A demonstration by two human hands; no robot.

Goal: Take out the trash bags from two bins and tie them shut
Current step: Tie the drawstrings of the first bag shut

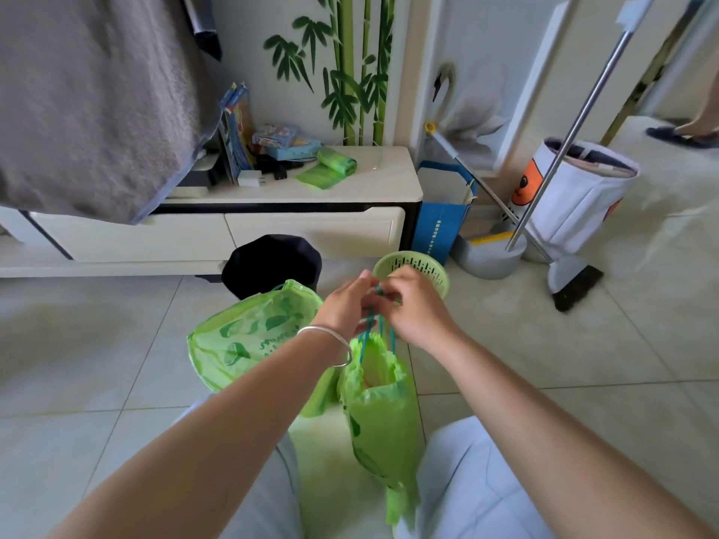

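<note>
A green trash bag [383,418] hangs in the air from its teal drawstring [369,328], its mouth gathered. My left hand [348,303] and my right hand [412,305] both pinch the drawstring above the bag, close together. Left of it, a second green trash bag [249,338] lies on the floor. A small green perforated bin [422,268] stands just beyond my right hand. A dark bin [272,262] stands behind the second bag, against the cabinet.
A low white cabinet [373,196] holds a roll of green bags [330,165] and clutter. To the right are a blue paper bag [439,223], a broom and dustpan [572,282], a mop bucket [490,254] and a white fabric basket [579,204]. Another person's feet [684,132] are at far right.
</note>
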